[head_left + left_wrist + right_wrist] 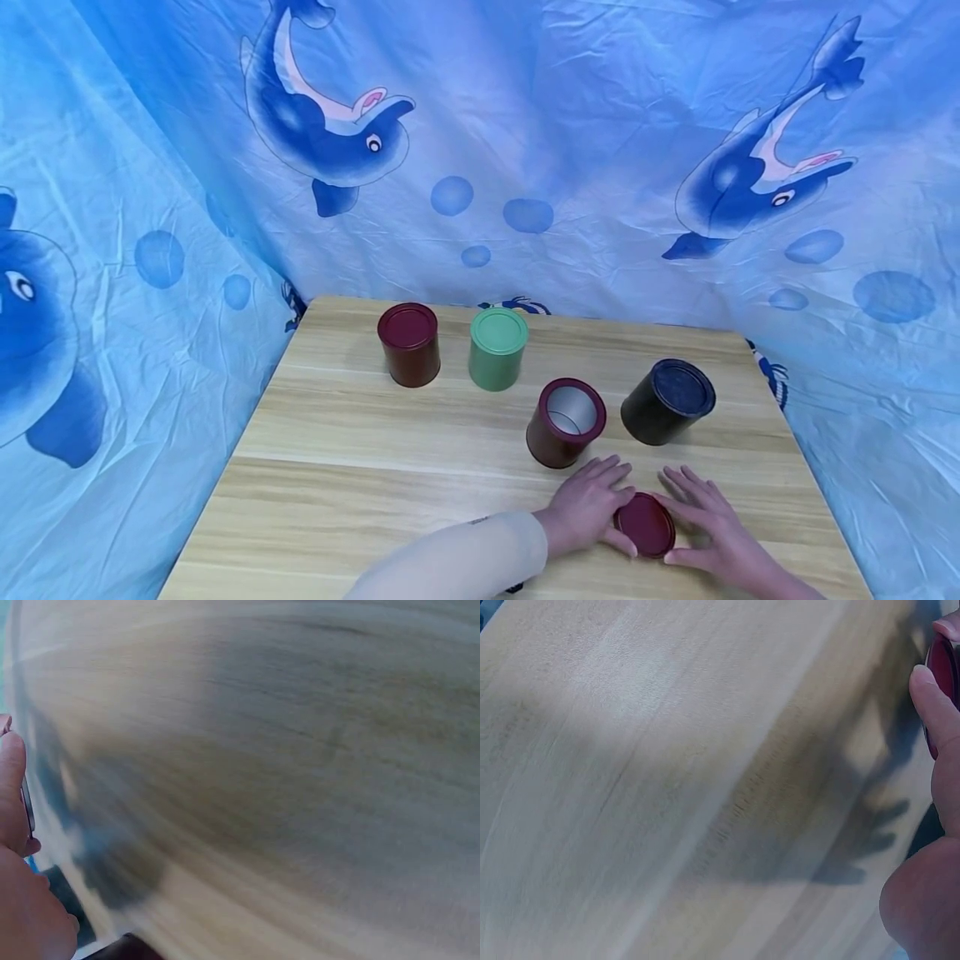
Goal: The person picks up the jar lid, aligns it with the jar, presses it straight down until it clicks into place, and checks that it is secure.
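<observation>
A round dark red lid [643, 525] is held between my two hands near the front right of the table. My left hand [588, 508] holds its left edge with thumb and index finger, the other fingers stretched forward. From the other side my right hand [705, 529] grips the lid's right edge, its remaining fingers spread. In the right wrist view a thumb [934, 701] lies against the lid [942, 667]. Just beyond the left hand stands a dark red can [555, 442] without a lid, its silver inside showing.
Toward the back of the wooden table [322, 492] stand a lidded dark red can [411, 358] and a lidded green can [495, 362]. A black can [652, 412] with a dark blue lid is at the right. Blue dolphin-print cloth [525, 125] surrounds the table.
</observation>
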A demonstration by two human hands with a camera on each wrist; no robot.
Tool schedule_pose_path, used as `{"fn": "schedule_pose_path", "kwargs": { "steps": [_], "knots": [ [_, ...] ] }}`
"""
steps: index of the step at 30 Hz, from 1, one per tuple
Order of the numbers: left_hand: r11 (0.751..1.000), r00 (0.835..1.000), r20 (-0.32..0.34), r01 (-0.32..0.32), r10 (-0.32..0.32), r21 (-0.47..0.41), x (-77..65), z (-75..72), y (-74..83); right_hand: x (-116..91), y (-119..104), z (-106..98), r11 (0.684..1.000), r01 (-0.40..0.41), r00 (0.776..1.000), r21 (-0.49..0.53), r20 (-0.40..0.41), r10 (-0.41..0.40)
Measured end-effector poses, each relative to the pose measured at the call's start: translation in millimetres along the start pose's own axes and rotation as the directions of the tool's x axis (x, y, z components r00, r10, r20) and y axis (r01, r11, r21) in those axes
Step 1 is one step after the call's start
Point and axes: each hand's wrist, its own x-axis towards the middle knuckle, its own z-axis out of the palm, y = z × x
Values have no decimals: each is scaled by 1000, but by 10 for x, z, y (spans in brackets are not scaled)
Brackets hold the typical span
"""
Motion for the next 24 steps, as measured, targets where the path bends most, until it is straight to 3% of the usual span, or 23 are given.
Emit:
{"fn": "schedule_pose_path", "kwargs": {
  "steps": [9,24],
  "knots": [
    [1000,1000,-1,-9,9,2,-81,-410,81,65,-172,-284,1000,26,1000,-18,-4,-26],
    [997,988,-138,-57,64,50,-37,-984,132,297,-387,-831,992,114,993,-56,-10,-115]
  ]
}}
